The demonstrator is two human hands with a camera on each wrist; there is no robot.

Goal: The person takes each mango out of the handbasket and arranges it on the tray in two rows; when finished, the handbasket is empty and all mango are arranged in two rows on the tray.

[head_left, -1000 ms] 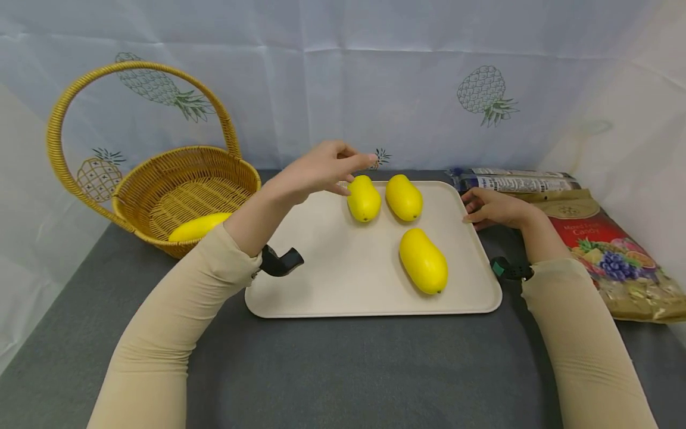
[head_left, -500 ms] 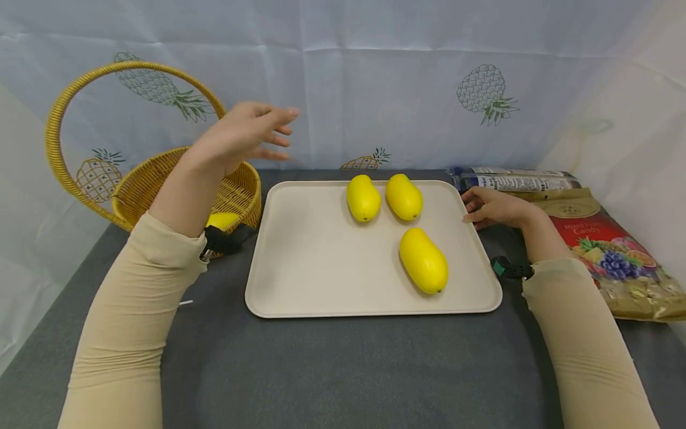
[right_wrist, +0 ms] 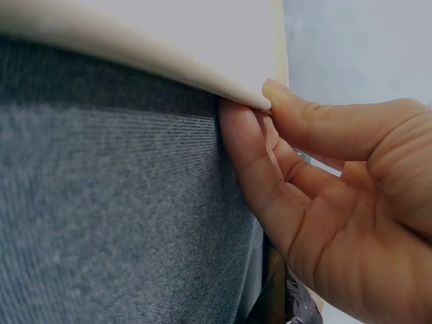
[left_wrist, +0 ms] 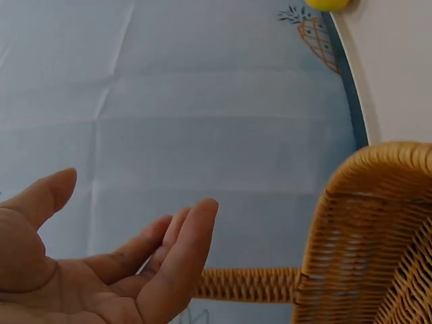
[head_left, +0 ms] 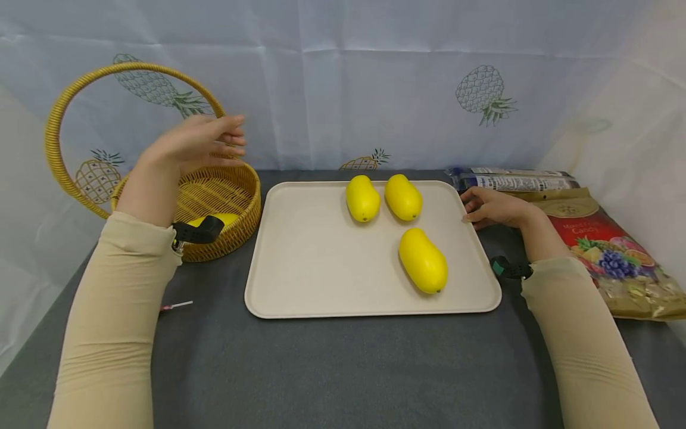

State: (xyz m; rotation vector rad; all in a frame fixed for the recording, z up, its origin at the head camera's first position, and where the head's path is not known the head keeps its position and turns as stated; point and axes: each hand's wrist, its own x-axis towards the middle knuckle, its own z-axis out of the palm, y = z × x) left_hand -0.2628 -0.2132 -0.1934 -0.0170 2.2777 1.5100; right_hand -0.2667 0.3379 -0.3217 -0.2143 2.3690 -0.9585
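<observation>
My left hand [head_left: 198, 142] hangs over the wicker basket [head_left: 248, 199], beside its tall hoop handle. Nothing is between its loosely spread fingers, and in the left wrist view the palm faces up past the basket's side. Inside the basket lies a yellow oblong fruit [head_left: 227, 219], partly hidden by the wrist strap. With thumb and fingers, my right hand [head_left: 495, 208] pinches the right rim of the cream tray [head_left: 321, 262]; the right wrist view shows the thumb on top and a finger underneath. On the tray rest a back-left fruit [head_left: 362, 199], a back-right fruit [head_left: 403, 198] and a larger front fruit [head_left: 423, 262], all smooth and yellow.
A red and gold candy bag [head_left: 611, 250] lies right of the tray, with a dark blue package [head_left: 514, 180] behind it. A thin white stick [head_left: 182, 304] shows beside my left sleeve. A pineapple-print cloth [head_left: 343, 89] closes off the back.
My left hand has moved left, from above the back-left fruit on the tray to over the basket, holding nothing throughout. My right hand and the tray have stayed in place.
</observation>
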